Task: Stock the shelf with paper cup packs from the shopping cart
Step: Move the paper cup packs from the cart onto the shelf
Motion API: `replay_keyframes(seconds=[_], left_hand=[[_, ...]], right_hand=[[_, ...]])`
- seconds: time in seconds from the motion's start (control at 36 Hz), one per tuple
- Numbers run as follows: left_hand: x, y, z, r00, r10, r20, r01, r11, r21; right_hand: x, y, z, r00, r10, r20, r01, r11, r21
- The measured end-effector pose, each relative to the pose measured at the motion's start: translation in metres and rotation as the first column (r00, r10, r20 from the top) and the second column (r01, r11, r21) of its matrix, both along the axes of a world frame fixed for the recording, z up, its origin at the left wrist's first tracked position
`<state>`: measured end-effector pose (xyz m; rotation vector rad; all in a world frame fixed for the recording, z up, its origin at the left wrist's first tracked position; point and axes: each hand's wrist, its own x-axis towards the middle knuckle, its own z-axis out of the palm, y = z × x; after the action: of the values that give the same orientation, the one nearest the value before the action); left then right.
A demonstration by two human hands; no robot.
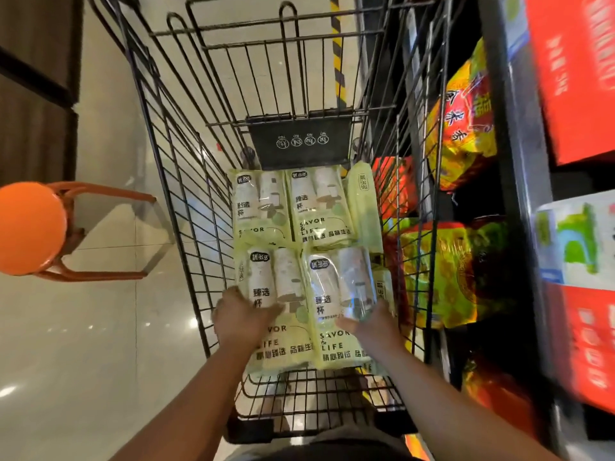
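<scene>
Several pale green paper cup packs lie in the black wire shopping cart (166, 181). Two lie flat at the far end (256, 204) (317, 202), and one stands on edge (362, 207) against the right wall. My left hand (243, 319) grips the left side of the near-left pack (276, 281), thumb laid across its top. My right hand (374, 324) grips the right side of the near-right pack (339, 284), thumb on top and fingers tucked round its edge. Both packs rest in the cart.
A dark shelf unit (519, 161) runs along the cart's right side, holding yellow-red bags (466, 128), red boxes (572, 78) and a white-green package (575, 237). An orange stool (30, 227) stands on the pale floor to the left.
</scene>
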<state>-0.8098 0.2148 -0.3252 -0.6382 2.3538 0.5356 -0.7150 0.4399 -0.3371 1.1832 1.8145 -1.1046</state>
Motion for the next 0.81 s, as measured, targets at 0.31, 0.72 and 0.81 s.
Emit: replay_keyframes(seconds=[0.31,0.72,0.81], left_hand=[[0.009,0.024,0.025,0.996,0.079,0.039,-0.085,0.979,0.185],[0.019,-0.050,0.121,0.971,-0.023,-0.236,0.140,0.857,0.496],[0.016,-0.072,0.151,0.953,-0.062,-0.297,0.219,0.818,0.533]], right_hand=[[-0.006,-0.002,0.024,0.994,0.108,-0.011,-0.105,0.983,0.148],[0.036,-0.067,0.130,0.974,-0.005,-0.225,0.076,0.947,0.311],[0.054,-0.092,0.147,0.932,-0.068,-0.357,0.192,0.926,0.324]])
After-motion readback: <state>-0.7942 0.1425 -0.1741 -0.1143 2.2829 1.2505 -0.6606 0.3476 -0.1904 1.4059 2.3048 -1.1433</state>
